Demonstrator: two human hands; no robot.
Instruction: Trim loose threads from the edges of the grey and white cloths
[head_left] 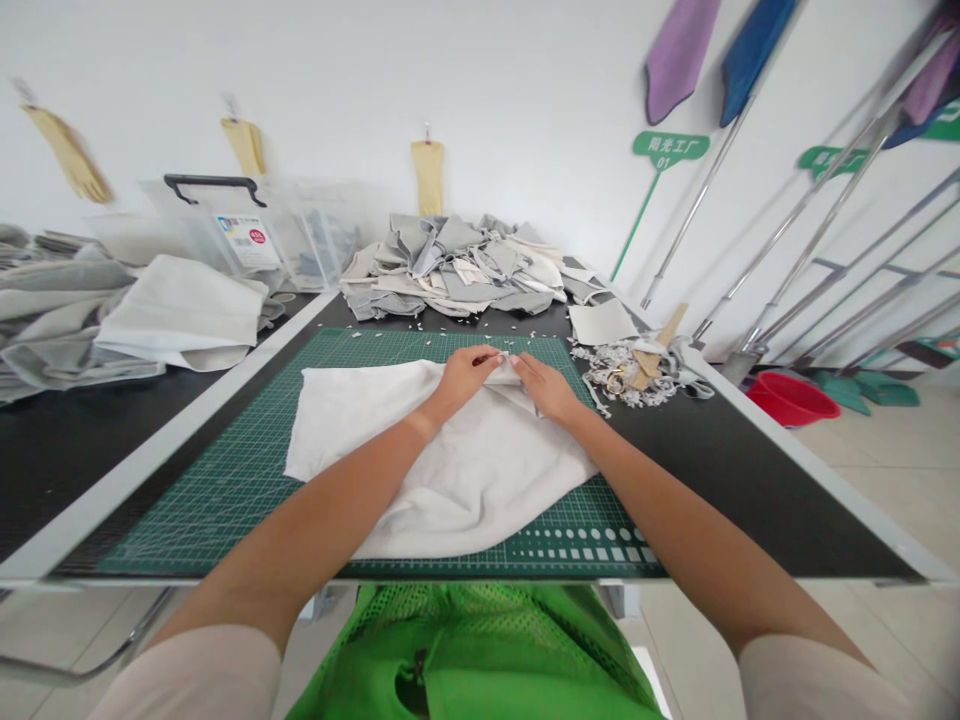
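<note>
A white piece of cloth (457, 490) lies spread and slightly rumpled over a green cutting mat (225, 500). Both my hands meet at its far edge, where the fabric is gathered up a little. My left hand (474, 370) pinches that edge between thumb and fingers. Close beside it, my right hand (546, 385) grips the same edge, its fingers pointing toward the left hand. Whether anything small sits between the fingertips is too fine to make out.
Behind the mat rises a heap of grey and white cloth pieces (457, 270). Scraps and threads (637, 375) lie to the right, near a red basin (795, 398) on the floor. Folded cloths (180, 310) and a clear plastic box (300, 235) stand left. Mop poles lean on the wall.
</note>
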